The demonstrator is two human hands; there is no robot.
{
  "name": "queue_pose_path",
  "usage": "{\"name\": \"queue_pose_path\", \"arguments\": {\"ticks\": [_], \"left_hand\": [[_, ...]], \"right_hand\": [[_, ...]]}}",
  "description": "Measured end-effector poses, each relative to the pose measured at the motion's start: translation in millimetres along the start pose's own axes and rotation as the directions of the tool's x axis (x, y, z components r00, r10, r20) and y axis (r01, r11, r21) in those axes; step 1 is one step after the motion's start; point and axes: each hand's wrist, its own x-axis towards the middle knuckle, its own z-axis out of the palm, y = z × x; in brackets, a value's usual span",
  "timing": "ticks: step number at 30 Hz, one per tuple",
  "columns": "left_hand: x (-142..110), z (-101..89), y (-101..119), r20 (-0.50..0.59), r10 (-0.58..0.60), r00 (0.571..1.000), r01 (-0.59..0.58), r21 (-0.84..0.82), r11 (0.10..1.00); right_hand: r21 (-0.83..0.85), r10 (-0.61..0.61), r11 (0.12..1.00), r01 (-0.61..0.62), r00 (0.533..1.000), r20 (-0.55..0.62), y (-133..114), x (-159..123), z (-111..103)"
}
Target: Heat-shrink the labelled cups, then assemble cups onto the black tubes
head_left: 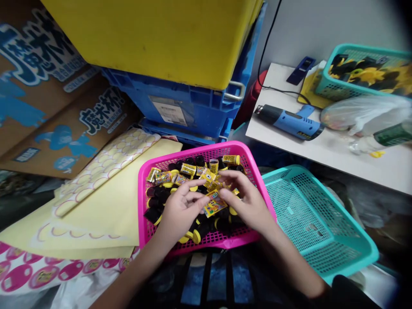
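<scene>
A pink basket [254, 171] sits in front of me, filled with small black pots with yellow lids [197, 235] and yellow printed sleeves [188, 169]. Over its middle, a flat yellow printed sleeve [215, 206] lies between my two hands. My left hand [182, 208] pinches the left edge of this sleeve between thumb and fingers. My right hand [249, 199] has its thumb at the upper right of the same sleeve, fingers curled around it. More yellow sleeves lie just behind the fingertips; where they touch the right fingers is hard to make out.
An aqua basket [341, 227] stands at the right. On the white table [341, 159] lie a blue heat gun [289, 122], a bottle [391, 135] and another aqua basket [350, 92] of black and yellow parts. Blue crates [141, 96], a yellow bin [154, 38] and cardboard boxes [61, 124] stand behind.
</scene>
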Motion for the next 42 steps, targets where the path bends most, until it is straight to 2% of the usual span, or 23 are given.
{"name": "queue_pose_path", "arguments": {"ticks": [2, 3, 7, 9, 11, 13, 15, 17, 19, 20, 22, 24, 25, 26, 28, 30, 32, 33, 35, 37, 39, 42], "left_hand": [[0.5, 3.3, -1.0, 0.008, 0.034, 0.999, -0.034, -0.017, 0.999], [1.5, 5.0, -1.6, 0.008, 0.057, 0.998, -0.057, -0.037, 0.998], [8.4, 5.7, -1.2, -0.010, 0.120, 0.993, -0.120, -0.072, 0.990], [11.6, 1.3, 1.4, -0.016, 0.129, 0.991, -0.130, -0.035, 0.991], [13.8, -4.2, 3.7, 0.005, 0.131, 0.991, -0.131, -0.019, 0.991], [15.2, -8.5, 4.0, 0.034, 0.124, 0.992, -0.122, -0.048, 0.991], [16.7, -11.6, 2.2, 0.011, 0.125, 0.992, -0.123, -0.106, 0.987], [18.5, -15.4, 0.1, -0.087, 0.143, 0.986, -0.155, -0.146, 0.977], [20.4, -21.9, -0.4, -0.231, 0.170, 0.958, -0.204, -0.130, 0.970], [21.2, -26.2, 0.2, -0.298, 0.180, 0.937, -0.221, -0.113, 0.969], [22.2, -35.6, 1.8, -0.369, 0.174, 0.913, -0.225, -0.101, 0.969], [22.2, -44.1, 2.2, -0.381, 0.138, 0.914, -0.203, -0.137, 0.970], [21.7, -47.4, 1.4, -0.371, 0.114, 0.922, -0.185, -0.163, 0.969], [20.8, -49.9, -0.1, -0.361, 0.091, 0.928, -0.167, -0.186, 0.968], [17.9, -53.0, -4.3, -0.347, 0.053, 0.937, -0.130, -0.203, 0.971], [13.8, -54.4, -8.4, -0.320, 0.029, 0.947, -0.086, -0.164, 0.983], [10.0, -54.9, -10.3, -0.278, 0.024, 0.960, -0.046, -0.072, 0.996], [8.6, -55.0, -10.3, -0.246, 0.032, 0.969, -0.038, -0.019, 0.999], [7.6, -55.0, -8.8, -0.167, 0.076, 0.983, -0.063, 0.083, 0.995], [8.7, -54.6, -7.3, -0.098, 0.132, 0.986, -0.115, 0.163, 0.980], [10.9, -53.7, -7.6, -0.073, 0.182, 0.981, -0.163, 0.209, 0.964], [13.4, -52.4, -11.8, -0.085, 0.256, 0.963, -0.229, 0.244, 0.942]], "right_hand": [[0.174, 0.138, 0.971, -0.163, 0.979, 0.149, 1.7, 4.5, 4.6], [0.256, 0.169, 0.943, -0.213, 0.969, 0.181, 2.1, 6.5, 8.1], [0.510, 0.262, 0.824, -0.247, 0.964, 0.043, -2.4, 13.8, 22.9], [0.554, 0.269, 0.794, -0.249, 0.962, 0.046, -6.9, 17.9, 28.4], [0.560, 0.252, 0.783, -0.271, 0.961, 0.113, -10.4, 22.3, 32.3], [0.554, 0.240, 0.781, -0.289, 0.957, 0.162, -11.8, 26.3, 35.1], [0.537, 0.233, 0.799, -0.271, 0.962, 0.140, -10.7, 29.0, 37.0], [0.408, 0.201, 0.888, -0.211, 0.977, 0.067, -7.5, 28.9, 38.7], [0.039, 0.132, 0.990, -0.133, 0.991, 0.021, -3.1, 25.1, 41.6], [-0.207, 0.107, 0.973, -0.096, 0.994, 0.038, -0.6, 21.9, 44.1], [-0.606, 0.124, 0.796, -0.013, 0.982, 0.142, 4.1, 13.8, 51.1], [-0.758, 0.170, 0.649, 0.072, 0.956, 0.237, 7.4, 6.3, 59.0], [-0.770, 0.165, 0.629, 0.109, 0.949, 0.270, 8.2, 3.7, 61.8], [-0.753, 0.140, 0.644, 0.136, 0.947, 0.290, 8.5, 2.2, 62.9], [-0.638, 0.098, 0.760, 0.124, 0.949, 0.301, 7.6, 2.5, 58.7], [-0.440, 0.148, 0.898, -0.014, 0.951, 0.273, 5.7, 6.1, 46.0], [-0.185, 0.234, 0.963, -0.196, 0.949, 0.210, 3.8, 11.3, 28.7], [-0.052, 0.262, 0.965, -0.256, 0.949, 0.176, 3.0, 13.9, 20.2], [0.189, 0.258, 0.940, -0.283, 0.955, 0.147, 1.6, 18.1, 6.7], [0.342, 0.222, 0.897, -0.280, 0.954, 0.199, 0.5, 20.4, 0.0], [0.408, 0.190, 0.869, -0.278, 0.951, 0.244, 0.1, 20.9, -0.4], [0.434, 0.180, 0.860, -0.269, 0.955, 0.235, 0.6, 20.2, 4.4]]}}
